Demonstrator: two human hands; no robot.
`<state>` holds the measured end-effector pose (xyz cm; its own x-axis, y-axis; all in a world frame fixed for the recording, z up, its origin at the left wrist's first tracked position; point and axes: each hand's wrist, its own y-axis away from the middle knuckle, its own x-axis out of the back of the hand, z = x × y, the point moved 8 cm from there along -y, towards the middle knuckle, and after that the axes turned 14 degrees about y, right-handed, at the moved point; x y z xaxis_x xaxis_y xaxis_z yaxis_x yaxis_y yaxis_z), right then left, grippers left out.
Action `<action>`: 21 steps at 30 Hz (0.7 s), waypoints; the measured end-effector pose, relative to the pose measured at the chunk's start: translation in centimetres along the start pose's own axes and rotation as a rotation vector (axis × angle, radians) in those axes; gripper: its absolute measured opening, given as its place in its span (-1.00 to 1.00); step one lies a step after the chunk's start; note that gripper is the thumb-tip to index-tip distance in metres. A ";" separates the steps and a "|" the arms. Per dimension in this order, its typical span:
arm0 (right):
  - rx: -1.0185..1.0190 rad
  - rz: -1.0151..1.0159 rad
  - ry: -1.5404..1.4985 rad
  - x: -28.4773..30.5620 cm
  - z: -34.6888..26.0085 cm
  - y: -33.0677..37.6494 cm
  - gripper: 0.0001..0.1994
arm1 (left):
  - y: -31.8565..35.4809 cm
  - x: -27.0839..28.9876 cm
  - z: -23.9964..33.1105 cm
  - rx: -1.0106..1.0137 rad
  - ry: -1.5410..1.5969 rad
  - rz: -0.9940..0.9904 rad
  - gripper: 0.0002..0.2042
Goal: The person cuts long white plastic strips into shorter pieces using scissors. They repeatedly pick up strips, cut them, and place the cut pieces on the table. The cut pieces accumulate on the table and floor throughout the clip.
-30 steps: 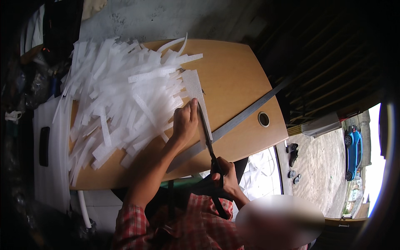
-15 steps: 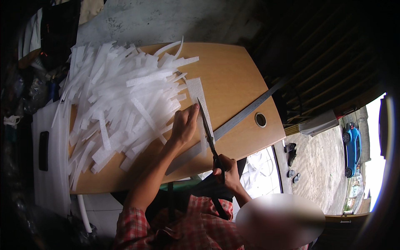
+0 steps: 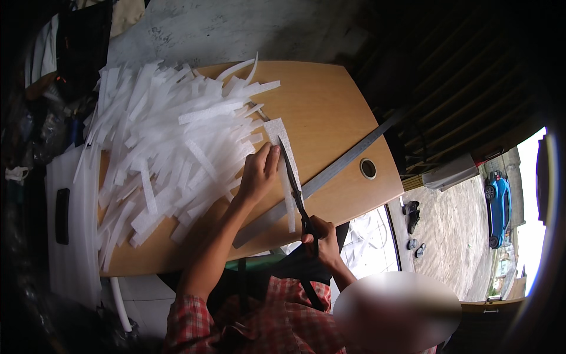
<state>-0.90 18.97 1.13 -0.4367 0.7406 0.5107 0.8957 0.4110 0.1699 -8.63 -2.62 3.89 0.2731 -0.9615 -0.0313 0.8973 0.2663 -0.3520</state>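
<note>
My right hand [image 3: 323, 239] is closed round the black handles of a pair of scissors [image 3: 299, 203]. Their long blades point away from me and lie along a narrow piece of white foam sheet [image 3: 275, 127]. A thin strip cut partly from that piece trails toward me, left of the blades. My left hand [image 3: 260, 173] pinches the foam's left edge close to the scissor tips. Beside this hand, a big heap of loose white foam strips [image 3: 159, 135] covers the left part of the wooden table [image 3: 318, 100].
A long metal ruler [image 3: 354, 152] lies slantwise across the table, its far end past the right edge. Near it is a round cable hole [image 3: 368, 169]. At the far left a black phone [image 3: 62, 216] rests on white foam sheets [image 3: 79, 265]. Shoes [image 3: 414, 218] stand on the floor at right.
The foam piece has shifted slightly toward me with my left hand, and its cut strip now reaches lower beside the scissors. My right hand has hardly moved.
</note>
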 end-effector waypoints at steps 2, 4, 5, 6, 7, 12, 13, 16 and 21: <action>-0.002 -0.009 -0.039 0.1 0.1 0.0 -0.16 | -0.1 -0.3 0.1 0.039 0.055 -0.024 -0.67; 0.023 -0.038 -0.138 0.3 -0.4 -0.3 -0.18 | 0.0 -0.7 0.0 0.070 0.118 -0.062 -0.67; 0.024 -0.046 -0.146 0.4 -0.7 -0.7 -0.16 | 0.1 -0.9 -0.3 0.083 0.153 -0.089 -0.67; 0.025 -0.055 -0.152 0.5 -1.1 -1.1 -0.14 | 0.3 -1.1 -0.5 0.095 0.189 -0.115 -0.67; 0.024 -0.062 -0.158 0.7 -1.2 -1.4 -0.12 | 0.2 -0.9 -0.8 0.151 0.244 -0.091 -0.67; 0.079 -0.067 -0.021 0.9 -1.0 -1.5 -0.18 | -0.3 0.7 -1.0 0.235 0.246 0.037 -0.73; 0.090 -0.069 0.009 0.8 -1.5 -1.4 -0.17 | -0.4 1.0 -1.0 0.194 0.247 0.057 -0.74; 0.105 -0.072 0.037 0.7 -1.0 -1.4 -0.19 | -0.6 1.3 -0.8 0.094 0.195 0.032 -0.70; 0.087 -0.086 -0.025 0.6 0.0 -1.9 -0.20 | -0.7 0.9 -0.7 0.102 0.170 -0.070 -0.67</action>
<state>-2.84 18.65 1.12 -0.5142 0.7132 0.4764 0.8447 0.5173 0.1374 -9.23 -3.72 3.47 0.1543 -0.9732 -0.1707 0.9448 0.1959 -0.2626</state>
